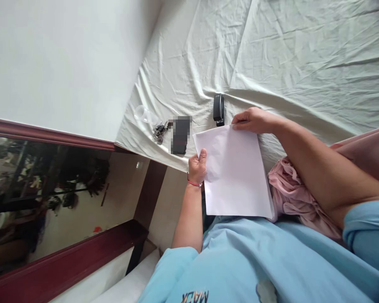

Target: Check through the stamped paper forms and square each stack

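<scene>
Your left hand [197,166] is closed on the left edge of the white paper [236,172]. The thumb lies on top of the sheet and the fingers are tucked out of sight behind it. A red wrist band [194,182] sits just below that hand.

Your right hand [254,120] is at the far right corner of the paper, with the fingers curled down and pinching the top edge. Neither hand is spread open. Between them they hold the paper up in front of your blue shirt [271,261], tilted a little, with its near edge over your lap. I cannot tell whether it is one sheet or several.

Just beyond the paper's far edge and close to your right fingertips, a black stapler [218,109] lies on the wrinkled white bedsheet [303,54]. To the left of the stapler is a flat black object [180,134], blurred so I cannot name it. A bunch of keys [159,131] touches its left side, and a clear plastic item [143,113] lies just past the keys. Crumpled pink cloth [290,189] lies under your right forearm, to the right of the paper. A mirror with a maroon frame [50,134] is on the far left.
</scene>
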